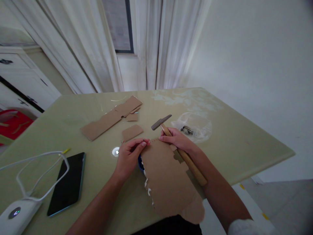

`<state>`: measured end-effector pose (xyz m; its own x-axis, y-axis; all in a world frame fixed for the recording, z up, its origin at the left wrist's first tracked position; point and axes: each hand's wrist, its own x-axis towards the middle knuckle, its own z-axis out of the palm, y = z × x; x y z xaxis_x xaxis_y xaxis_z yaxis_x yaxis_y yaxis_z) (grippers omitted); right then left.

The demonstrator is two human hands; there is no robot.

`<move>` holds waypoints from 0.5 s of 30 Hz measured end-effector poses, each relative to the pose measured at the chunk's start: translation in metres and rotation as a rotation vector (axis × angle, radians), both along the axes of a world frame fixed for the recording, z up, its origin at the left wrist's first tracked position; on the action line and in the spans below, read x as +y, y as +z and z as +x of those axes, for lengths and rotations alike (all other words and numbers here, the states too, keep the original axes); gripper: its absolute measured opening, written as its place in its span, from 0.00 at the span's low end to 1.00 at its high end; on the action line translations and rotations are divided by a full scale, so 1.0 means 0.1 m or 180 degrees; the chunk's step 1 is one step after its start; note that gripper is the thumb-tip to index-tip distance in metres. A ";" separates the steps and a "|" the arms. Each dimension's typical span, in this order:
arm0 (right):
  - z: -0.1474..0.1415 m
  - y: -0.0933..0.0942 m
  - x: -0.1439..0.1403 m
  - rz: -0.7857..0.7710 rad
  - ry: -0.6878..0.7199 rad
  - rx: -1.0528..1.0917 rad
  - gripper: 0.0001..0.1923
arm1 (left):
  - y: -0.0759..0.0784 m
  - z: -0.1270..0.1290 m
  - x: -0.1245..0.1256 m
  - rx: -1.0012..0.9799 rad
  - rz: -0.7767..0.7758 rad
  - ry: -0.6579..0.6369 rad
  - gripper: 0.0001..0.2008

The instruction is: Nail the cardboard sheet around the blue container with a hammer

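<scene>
My right hand (177, 139) is closed around the wooden handle of a hammer (193, 166), close below its metal head. Its fingertips touch the far edge of a brown cardboard piece (168, 178). At that piece's far left corner my left hand (129, 155) is pinched, thumb against forefinger; whatever small thing it grips is too small to name. A row of small dark holes runs along the cardboard's far edge between both hands. White lacing shows along its left edge. Something blue (141, 163) peeks out beneath it, mostly hidden.
Cardboard strips (112, 117) and a small cardboard offcut (132, 132) lie beyond my hands. A clear plastic bag (202, 127) with dark metal pieces (187, 130) rests at right. A phone (67, 184), white cable (66, 163) and white power bank (21, 213) are at left.
</scene>
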<state>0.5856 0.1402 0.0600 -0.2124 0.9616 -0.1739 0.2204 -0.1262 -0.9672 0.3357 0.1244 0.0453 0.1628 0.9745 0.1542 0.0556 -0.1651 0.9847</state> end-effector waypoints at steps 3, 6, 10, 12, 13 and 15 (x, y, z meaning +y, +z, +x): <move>0.00 0.00 0.00 0.0031 -0.0024 -0.0035 0.21 | -0.01 0.00 -0.01 0.0042 -0.0003 0.0013 0.13; 0.00 -0.01 0.01 0.0028 -0.0018 -0.0038 0.20 | 0.00 -0.01 0.00 0.0090 0.0069 0.0042 0.12; 0.01 -0.02 0.01 0.0024 -0.0013 -0.0017 0.20 | 0.02 -0.02 0.01 0.0164 0.0113 0.0052 0.12; 0.01 -0.03 0.00 -0.0019 -0.0038 0.0003 0.20 | 0.03 -0.03 0.01 0.0191 0.0073 0.0031 0.13; 0.01 -0.03 0.00 -0.0046 -0.0047 0.0016 0.20 | 0.04 -0.03 0.01 0.0190 0.0055 0.0021 0.13; 0.01 -0.03 0.00 -0.0079 -0.0067 0.0034 0.21 | 0.04 -0.03 0.00 0.0167 0.0018 0.0011 0.14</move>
<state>0.5866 0.1397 0.0570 -0.1942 0.9613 -0.1957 0.2072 -0.1548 -0.9660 0.3331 0.1247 0.0491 0.1676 0.9742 0.1510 0.1075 -0.1703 0.9795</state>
